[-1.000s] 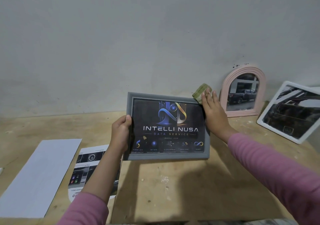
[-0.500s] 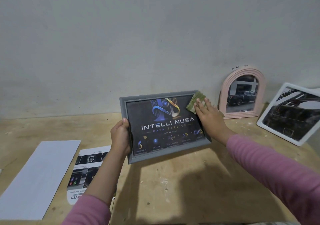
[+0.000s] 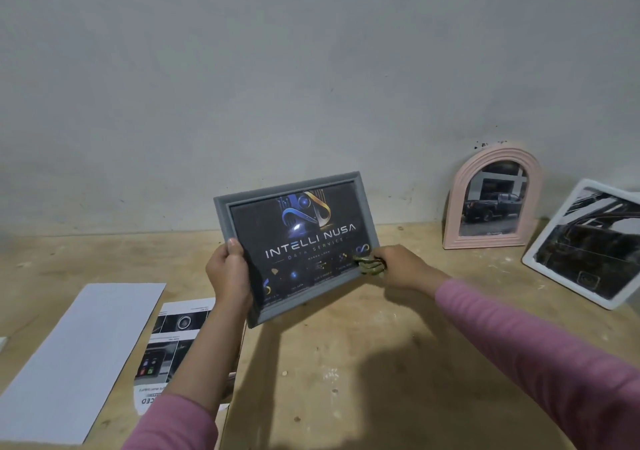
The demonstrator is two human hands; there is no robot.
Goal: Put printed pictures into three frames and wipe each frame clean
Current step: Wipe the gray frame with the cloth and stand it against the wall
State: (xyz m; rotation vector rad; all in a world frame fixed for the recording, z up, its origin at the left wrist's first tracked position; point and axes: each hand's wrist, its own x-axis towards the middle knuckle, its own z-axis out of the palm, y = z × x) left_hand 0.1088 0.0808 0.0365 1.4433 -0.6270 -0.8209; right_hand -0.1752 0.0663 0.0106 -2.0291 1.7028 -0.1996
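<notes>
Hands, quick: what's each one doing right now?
Left hand: grips the grey frame's left edge.
Right hand: holds a green cloth at its lower right corner.

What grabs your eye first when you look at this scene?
The grey frame with its glowing "INTELLI NUSA" picture, held tilted above the wooden table at centre by the left hand, while the right hand presses a greenish cloth to its lower right corner. Against the wall at right lean a pink arched frame and a white frame.
</notes>
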